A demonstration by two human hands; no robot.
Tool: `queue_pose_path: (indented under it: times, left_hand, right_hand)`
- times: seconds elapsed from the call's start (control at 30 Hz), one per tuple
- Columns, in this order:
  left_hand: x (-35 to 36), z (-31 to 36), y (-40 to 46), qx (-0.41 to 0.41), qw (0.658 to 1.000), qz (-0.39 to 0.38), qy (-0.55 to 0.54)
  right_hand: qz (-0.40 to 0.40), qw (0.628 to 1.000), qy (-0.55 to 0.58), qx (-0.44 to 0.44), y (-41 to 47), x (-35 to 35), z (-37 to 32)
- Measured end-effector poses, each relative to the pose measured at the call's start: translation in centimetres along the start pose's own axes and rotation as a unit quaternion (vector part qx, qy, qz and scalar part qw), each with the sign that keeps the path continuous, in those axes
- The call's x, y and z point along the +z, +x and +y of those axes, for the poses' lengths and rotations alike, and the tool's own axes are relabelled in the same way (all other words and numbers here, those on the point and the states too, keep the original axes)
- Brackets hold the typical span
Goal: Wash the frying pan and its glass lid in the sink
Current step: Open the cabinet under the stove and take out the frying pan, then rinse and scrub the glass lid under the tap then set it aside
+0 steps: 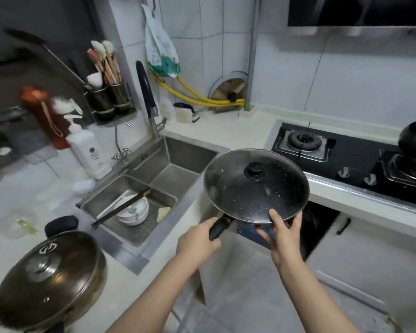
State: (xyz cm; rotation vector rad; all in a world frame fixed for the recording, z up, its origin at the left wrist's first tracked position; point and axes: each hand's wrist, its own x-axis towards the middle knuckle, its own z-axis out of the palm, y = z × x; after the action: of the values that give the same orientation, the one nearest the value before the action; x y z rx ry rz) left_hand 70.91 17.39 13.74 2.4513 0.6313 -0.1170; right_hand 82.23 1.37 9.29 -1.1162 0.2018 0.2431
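Pan (pixel 228 218) with lid (pixel 256 186) on, held in air right of sink (pixel 154 169). Left hand (pixel 197 241) grips handle; right hand (pixel 282 236) fingers curled on near rim. Sink lies leftward.

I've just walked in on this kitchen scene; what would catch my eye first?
A frying pan capped by its speckled glass lid is held in mid-air between sink and stove, the left hand gripping the black handle, the right hand steadying the rim. In the steel sink at left lie stacked white bowls.
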Motion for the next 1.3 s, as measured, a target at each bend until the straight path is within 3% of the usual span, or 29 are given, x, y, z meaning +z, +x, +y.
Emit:
queue_pose_path:
  times: [0.23, 0.37, 0.63, 0.77, 0.97, 1.03, 1.1, 1.2, 1.3]
  left_hand:
    - [-2.1, 0.6, 4.5, -0.047, 0.998, 0.048, -0.019]
    - [-2.3, 1.3, 7.9, -0.117, 0.989, 0.078, -0.049]
    - [-3.7, 1.9, 12.9, -0.247, 0.951, 0.114, -0.149]
    - [-4.9, 0.3, 15.1, -0.288, 0.935, 0.129, -0.16]
    - [-6.5, -4.3, 19.6, -0.322, 0.922, 0.144, -0.156]
    - [-6.9, -5.6, 21.2, -0.32, 0.925, 0.136, -0.153]
    - [-7.3, -6.8, 22.6, -0.322, 0.925, 0.134, -0.152]
    - [-7.4, -8.4, 24.4, -0.342, 0.918, 0.129, -0.152]
    - [-7.6, -9.4, 25.5, -0.353, 0.916, 0.094, -0.165]
  right_hand:
    - [-0.108, 0.994, -0.014, 0.027, 6.4, 4.8, -1.4]
    - [-0.17, 0.983, -0.034, 0.063, 11.4, 8.0, -2.1]
    - [-0.285, 0.935, -0.138, 0.159, 19.5, 15.1, -0.8]
    - [-0.302, 0.913, -0.147, 0.229, 21.7, 19.0, 1.1]
    - [-0.295, 0.906, -0.161, 0.258, 25.1, 24.3, 5.8]
    - [-0.281, 0.903, -0.201, 0.255, 26.5, 25.8, 7.2]
    - [-0.284, 0.897, -0.281, 0.191, 27.9, 27.0, 8.4]
    - [-0.314, 0.834, -0.454, 0.021, 29.9, 28.1, 8.9]
    - [-0.38, 0.692, -0.61, -0.069, 31.6, 28.8, 8.9]
